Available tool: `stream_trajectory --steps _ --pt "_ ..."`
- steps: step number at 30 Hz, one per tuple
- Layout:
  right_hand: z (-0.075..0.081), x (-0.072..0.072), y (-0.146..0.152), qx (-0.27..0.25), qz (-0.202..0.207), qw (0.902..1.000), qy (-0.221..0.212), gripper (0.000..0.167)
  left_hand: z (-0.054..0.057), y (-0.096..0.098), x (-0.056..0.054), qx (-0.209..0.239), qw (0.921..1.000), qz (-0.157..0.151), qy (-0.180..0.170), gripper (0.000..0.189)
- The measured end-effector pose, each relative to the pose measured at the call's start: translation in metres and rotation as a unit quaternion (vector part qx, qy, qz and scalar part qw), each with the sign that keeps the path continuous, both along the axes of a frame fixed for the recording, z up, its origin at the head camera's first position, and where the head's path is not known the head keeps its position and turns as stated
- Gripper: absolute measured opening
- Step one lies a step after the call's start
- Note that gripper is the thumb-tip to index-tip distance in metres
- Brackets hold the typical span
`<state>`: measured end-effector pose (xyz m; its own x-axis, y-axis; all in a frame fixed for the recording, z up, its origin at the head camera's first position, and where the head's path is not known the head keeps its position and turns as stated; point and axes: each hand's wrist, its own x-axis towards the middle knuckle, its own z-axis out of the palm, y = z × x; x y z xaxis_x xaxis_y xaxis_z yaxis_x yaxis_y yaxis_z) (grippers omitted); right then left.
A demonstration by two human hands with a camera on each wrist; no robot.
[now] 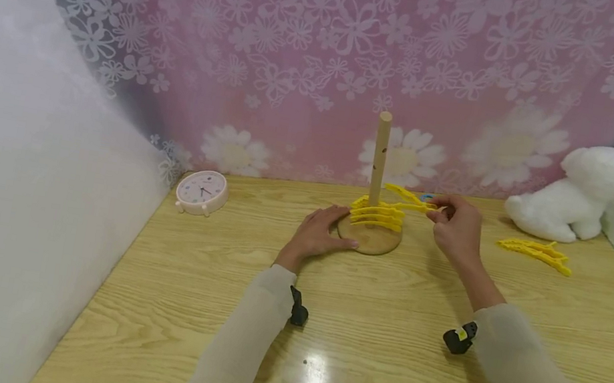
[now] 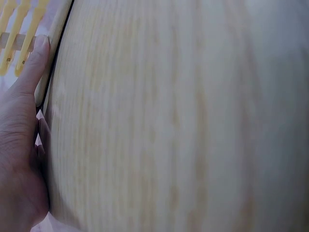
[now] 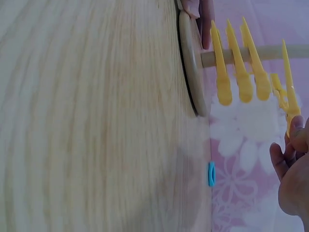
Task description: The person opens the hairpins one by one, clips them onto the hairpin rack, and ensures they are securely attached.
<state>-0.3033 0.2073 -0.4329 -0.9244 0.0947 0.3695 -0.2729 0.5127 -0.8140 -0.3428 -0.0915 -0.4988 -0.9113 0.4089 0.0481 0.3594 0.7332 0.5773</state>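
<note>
A wooden stand [image 1: 380, 156], an upright post on a round base [image 1: 373, 243], stands at the back of the table. My left hand [image 1: 319, 233] holds the left side of that base, thumb along the front and fingers towards the back. Several long yellow clips [image 1: 378, 217], like hair clips, sit one above another low on the post. To the right of the post my right hand [image 1: 458, 232] pinches another yellow clip [image 3: 290, 96] by its near end, above the others. Its two arms are spread and point towards the post; whether they touch it I cannot tell.
A small blue ring [image 3: 211, 174] lies at the table's back edge, partly behind my right hand. More yellow clips [image 1: 537, 252] lie to the right, before a white plush dog [image 1: 581, 190]. At the left back stands a pink clock [image 1: 202, 191]. A flowered curtain [image 1: 303, 69] hangs behind.
</note>
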Motion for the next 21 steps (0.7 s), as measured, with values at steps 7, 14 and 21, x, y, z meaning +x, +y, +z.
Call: stream_trajectory --steps 7,14,21 --pt "0.002 -0.011 -0.026 0.007 -0.001 0.9998 0.019 0.031 0.000 0.000 0.000 -0.003 1.0000 0.002 -0.001 0.089" --pt "0.004 -0.018 -0.042 0.007 0.007 0.9994 0.034 0.036 -0.002 0.001 0.000 -0.002 1.0000 0.000 0.006 0.091" --pt "0.005 -0.022 -0.046 0.010 0.009 0.9992 0.037 0.037 -0.002 0.000 -0.002 -0.005 0.9999 0.000 0.010 0.090"
